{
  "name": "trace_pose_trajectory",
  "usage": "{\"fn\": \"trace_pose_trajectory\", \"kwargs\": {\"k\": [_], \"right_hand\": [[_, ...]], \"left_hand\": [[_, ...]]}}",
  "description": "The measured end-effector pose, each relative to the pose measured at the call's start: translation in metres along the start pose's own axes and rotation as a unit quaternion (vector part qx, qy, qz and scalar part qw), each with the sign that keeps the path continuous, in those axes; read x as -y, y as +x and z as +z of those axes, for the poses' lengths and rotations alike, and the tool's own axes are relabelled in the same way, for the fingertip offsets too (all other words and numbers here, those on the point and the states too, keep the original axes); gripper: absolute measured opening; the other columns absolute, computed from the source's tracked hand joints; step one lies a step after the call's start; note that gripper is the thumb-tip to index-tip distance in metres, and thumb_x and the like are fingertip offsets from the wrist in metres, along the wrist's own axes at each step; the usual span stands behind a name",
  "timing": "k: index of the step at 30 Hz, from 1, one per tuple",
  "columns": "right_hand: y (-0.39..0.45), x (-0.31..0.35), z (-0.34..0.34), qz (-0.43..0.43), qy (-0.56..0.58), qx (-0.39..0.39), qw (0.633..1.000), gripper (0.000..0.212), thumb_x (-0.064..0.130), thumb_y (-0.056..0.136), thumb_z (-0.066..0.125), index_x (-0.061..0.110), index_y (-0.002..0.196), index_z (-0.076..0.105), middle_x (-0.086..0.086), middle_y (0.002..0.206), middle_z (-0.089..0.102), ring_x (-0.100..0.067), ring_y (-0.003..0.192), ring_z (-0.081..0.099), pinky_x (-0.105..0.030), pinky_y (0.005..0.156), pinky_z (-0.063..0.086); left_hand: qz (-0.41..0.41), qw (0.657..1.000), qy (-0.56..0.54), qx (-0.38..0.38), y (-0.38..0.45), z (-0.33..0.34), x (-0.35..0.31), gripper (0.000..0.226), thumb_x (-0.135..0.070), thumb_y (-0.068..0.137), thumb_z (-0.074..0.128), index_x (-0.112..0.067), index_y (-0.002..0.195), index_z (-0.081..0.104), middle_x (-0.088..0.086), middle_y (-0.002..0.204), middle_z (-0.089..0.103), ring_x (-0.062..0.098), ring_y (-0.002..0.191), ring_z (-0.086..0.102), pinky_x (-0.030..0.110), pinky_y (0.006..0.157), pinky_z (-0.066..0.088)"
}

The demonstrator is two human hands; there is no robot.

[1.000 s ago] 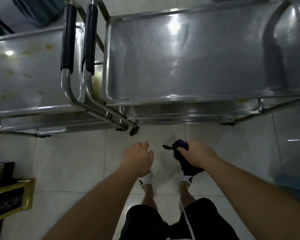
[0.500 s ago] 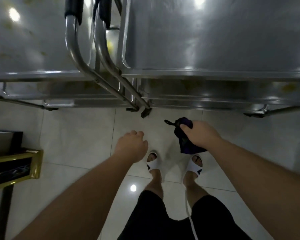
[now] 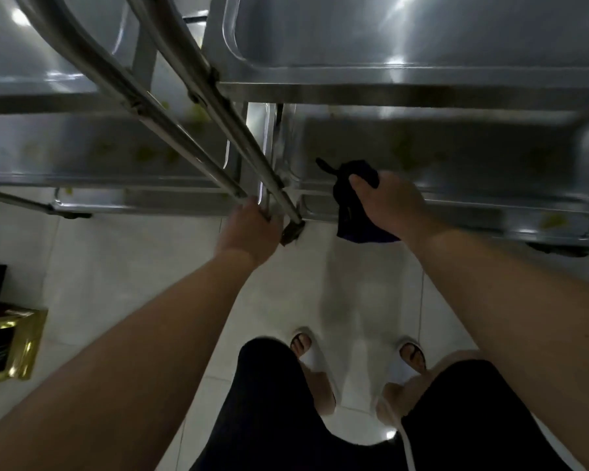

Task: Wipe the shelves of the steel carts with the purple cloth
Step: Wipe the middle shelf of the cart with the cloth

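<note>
Head view, looking down: a person stands on a pale tiled floor [image 3: 123, 266] before two steel carts parked side by side. The right hand [image 3: 388, 205] grips a bunched purple cloth [image 3: 351, 215], thumb and fingers curled round it, at the front rim of the right cart's middle shelf [image 3: 456, 158]. Part of the cloth hangs below the hand in front of the shelf edge, and a dark tail of it sticks out to the left over the shelf. Whether the cloth touches the steel cannot be told through the blur.

The left hand [image 3: 249, 229] reaches to the lower ends of the slanted handle tubes [image 3: 191, 96] where the two carts meet, its fingers curled at the tubes near the corner of the left cart [image 3: 82, 154]. The fingertips are hidden behind the metal, so the hold itself cannot be made out.

Yellow-green specks dot the middle shelves of both carts, and more lie on the lowest shelf at far right [image 3: 555, 220]. The top shelf of the right cart [image 3: 422, 35] shines with ceiling-light glare.

Below, the person's black shorts [image 3: 286, 419] and white sandals [image 3: 306, 351] show between the forearms. A gold-edged dark object [image 3: 11, 348] stands at the left edge of the floor.
</note>
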State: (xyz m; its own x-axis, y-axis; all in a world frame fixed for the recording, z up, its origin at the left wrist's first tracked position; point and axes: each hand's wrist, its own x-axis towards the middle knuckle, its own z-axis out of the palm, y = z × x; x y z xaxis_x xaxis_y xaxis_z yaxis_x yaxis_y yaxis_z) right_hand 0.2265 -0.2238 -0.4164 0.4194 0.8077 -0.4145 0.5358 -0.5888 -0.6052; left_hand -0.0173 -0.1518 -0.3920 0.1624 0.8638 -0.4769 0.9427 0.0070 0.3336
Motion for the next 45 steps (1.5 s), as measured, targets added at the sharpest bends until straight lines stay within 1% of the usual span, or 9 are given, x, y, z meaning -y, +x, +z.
{"fn": "trace_pose_trajectory", "kwargs": {"k": [4,9,13,16,18,20,30,37,45], "right_hand": [[0.051,0.016,0.012,-0.055,0.015,-0.082,0.995,0.049,0.064,0.1,0.045,0.016,0.097,0.053,-0.003,0.081,0.054,-0.024,0.071,0.053,-0.032,0.064,0.037],[0.099,0.049,0.022,-0.127,0.08,-0.186,0.971,0.043,0.065,0.1,0.046,0.023,0.103,0.056,0.013,0.08,0.053,-0.003,0.069,0.049,-0.022,0.057,0.035],[0.119,0.066,0.04,-0.208,0.042,-0.224,0.951,0.044,0.064,0.1,0.044,0.025,0.114,0.058,0.01,0.088,0.059,-0.012,0.074,0.054,-0.024,0.058,0.037],[0.122,0.058,0.074,-0.261,-0.091,-0.128,0.953,0.049,0.061,0.103,0.04,0.027,0.134,0.058,-0.001,0.119,0.07,-0.025,0.107,0.065,-0.039,0.086,0.051],[0.124,0.053,0.098,-0.285,-0.2,-0.05,0.936,0.055,0.06,0.106,0.032,0.036,0.154,0.044,0.007,0.156,0.051,-0.023,0.146,0.042,-0.044,0.118,0.031],[0.128,0.053,0.108,-0.295,-0.235,-0.019,0.926,0.059,0.061,0.107,0.023,0.041,0.162,0.027,0.016,0.17,0.024,-0.017,0.159,0.014,-0.044,0.127,0.006],[0.085,-0.065,0.031,-0.127,-0.264,-0.15,0.944,0.072,0.055,0.094,0.017,0.028,0.154,0.045,0.003,0.166,0.036,-0.026,0.153,0.03,-0.049,0.126,0.017],[0.068,-0.162,-0.062,0.144,-0.216,-0.216,0.941,0.077,0.052,0.094,0.016,0.017,0.161,0.032,-0.013,0.167,0.029,-0.038,0.153,0.026,-0.058,0.125,0.019],[0.122,-0.004,0.041,-0.039,-0.24,-0.171,0.955,0.068,0.052,0.098,0.016,0.018,0.146,0.049,-0.01,0.155,0.046,-0.034,0.141,0.041,-0.053,0.117,0.029]], "left_hand": [[0.03,0.985,-0.138,-0.099,0.045,0.007,0.003,0.062,-0.057,0.096,0.066,-0.018,0.143,0.054,0.006,0.127,0.067,0.008,0.104,0.071,0.024,0.084,0.056],[0.105,0.917,-0.325,-0.207,0.083,0.021,-0.008,0.016,-0.043,0.093,0.074,-0.032,0.096,0.064,-0.014,0.089,0.072,-0.006,0.081,0.066,0.018,0.073,0.053],[0.117,0.847,-0.465,-0.231,0.105,0.034,-0.022,0.03,-0.03,0.087,0.069,-0.002,0.081,0.073,0.002,0.064,0.068,0.005,0.059,0.064,0.014,0.055,0.048],[0.125,0.822,-0.489,-0.263,0.115,0.047,-0.024,0.04,-0.03,0.081,0.063,0.01,0.08,0.063,-0.004,0.053,0.056,0.01,0.05,0.054,0.019,0.048,0.042],[0.134,0.808,-0.499,-0.284,0.12,0.05,-0.025,0.035,-0.034,0.074,0.062,0.001,0.072,0.06,-0.002,0.054,0.053,0.014,0.052,0.052,0.024,0.05,0.042],[0.134,0.799,-0.5,-0.305,0.125,0.052,-0.026,0.03,-0.038,0.071,0.06,-0.009,0.067,0.057,-0.001,0.054,0.053,0.017,0.053,0.052,0.027,0.051,0.043],[0.138,0.797,-0.499,-0.309,0.136,0.052,-0.022,0.037,-0.037,0.072,0.061,-0.001,0.066,0.05,0.013,0.059,0.048,0.022,0.055,0.049,0.037,0.053,0.042],[0.144,0.794,-0.498,-0.318,0.134,0.051,-0.024,0.037,-0.038,0.073,0.062,-0.004,0.067,0.05,0.02,0.059,0.049,0.022,0.053,0.05,0.037,0.051,0.042],[0.152,0.778,-0.528,-0.304,0.134,0.054,-0.025,0.029,-0.036,0.072,0.062,-0.013,0.067,0.046,0.005,0.055,0.041,0.02,0.051,0.043,0.03,0.046,0.037]]}}
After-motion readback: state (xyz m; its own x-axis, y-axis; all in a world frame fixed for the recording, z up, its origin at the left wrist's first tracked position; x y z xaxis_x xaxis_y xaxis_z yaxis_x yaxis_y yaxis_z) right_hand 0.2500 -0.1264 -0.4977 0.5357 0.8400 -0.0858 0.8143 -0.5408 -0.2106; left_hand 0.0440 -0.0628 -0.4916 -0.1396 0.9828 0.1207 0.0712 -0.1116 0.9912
